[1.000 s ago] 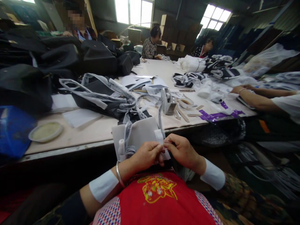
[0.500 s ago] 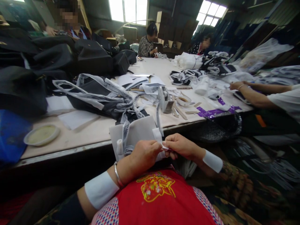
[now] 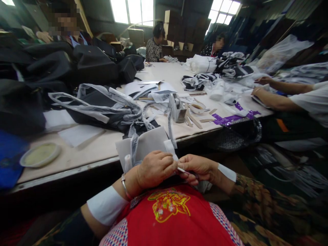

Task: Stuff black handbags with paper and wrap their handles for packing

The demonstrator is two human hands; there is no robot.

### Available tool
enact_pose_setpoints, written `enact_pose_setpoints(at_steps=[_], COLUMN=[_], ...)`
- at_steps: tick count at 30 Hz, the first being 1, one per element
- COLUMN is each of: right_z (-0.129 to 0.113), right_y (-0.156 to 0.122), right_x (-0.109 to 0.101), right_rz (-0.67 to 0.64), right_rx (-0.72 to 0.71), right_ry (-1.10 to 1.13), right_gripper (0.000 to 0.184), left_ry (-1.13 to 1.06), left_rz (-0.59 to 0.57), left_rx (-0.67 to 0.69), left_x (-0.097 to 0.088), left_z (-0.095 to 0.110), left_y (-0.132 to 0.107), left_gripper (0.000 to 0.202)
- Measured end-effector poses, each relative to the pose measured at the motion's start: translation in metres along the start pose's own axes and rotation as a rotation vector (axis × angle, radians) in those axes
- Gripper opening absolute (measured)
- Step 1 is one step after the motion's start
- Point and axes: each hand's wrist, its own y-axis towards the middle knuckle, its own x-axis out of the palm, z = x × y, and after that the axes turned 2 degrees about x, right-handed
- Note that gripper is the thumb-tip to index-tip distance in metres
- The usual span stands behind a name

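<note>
A white strip (image 3: pixel 169 147) of thin wrapping material runs down into my hands, close to my apron. My left hand (image 3: pixel 157 168) is closed with its back toward me, its fingers on the strip's lower end. Pinched against it, my right hand (image 3: pixel 196 166) has thumb and forefinger on a narrow rolled white edge; its other fingers curl below. Behind my left hand stands a grey sheet (image 3: pixel 150 141), tilted against the table edge. A plastic-wrapped bag strap (image 3: pixel 134 145) hangs in front of it, with a white rolled end (image 3: pixel 127 162) beside my wrist.
On the table (image 3: pixel 84 153) lie a black bag (image 3: pixel 102 118) with plastic-wrapped handles, a tape dispenser (image 3: pixel 176 108), a tape roll (image 3: pixel 197 106) and purple plastic (image 3: pixel 230 118). A round dish (image 3: pixel 40 155) sits left. Black bags are piled behind. A co-worker's arms (image 3: pixel 282 97) reach in right.
My left hand has turned over the strip, showing more of its back, and its fingers have slid along. My right fingers have opened slightly below. The whole view has shifted a little.
</note>
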Motion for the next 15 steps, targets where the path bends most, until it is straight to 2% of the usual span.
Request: enact_pose_setpoints(at_steps=[2,5,7,9,11,12,13,15], right_z=[0.005,0.008,0.006,0.0,-0.006,-0.009,-0.012,-0.015], right_y=[0.002,0.006,0.008,0.011,0.015,0.018,0.021,0.029], right_x=[0.003,0.008,0.013,0.018,0.023,0.025,0.027,0.029], right_rz=[0.002,0.083,0.159,0.28,0.446,0.529,0.607,0.734], right_rx=[-0.059,-0.198,-0.305,-0.418,-0.528,-0.578,-0.626,-0.719], right_ry=[0.017,0.019,0.014,-0.006,-0.064,-0.11,-0.162,-0.27], right_gripper=[0.043,0.044,0.043,0.04,0.039,0.038,0.037,0.035], left_ry=[-0.044,-0.053,-0.029,-0.019,-0.104,-0.214,-0.368,-0.707], left_rz=[0.005,0.036,0.145,0.346,0.573,0.644,0.67,0.63], left_rx=[0.002,0.015,0.027,-0.022,-0.18,-0.29,-0.401,-0.569], left_x=[-0.004,-0.009,-0.009,-0.004,0.004,0.009,0.014,0.024], left_z=[-0.003,-0.009,-0.012,-0.013,-0.01,-0.007,-0.004,0.002], left_y=[-0.001,-0.002,-0.001,0.001,0.005,0.008,0.01,0.015], left_gripper=[0.026,0.025,0.025,0.028,0.033,0.034,0.033,0.036])
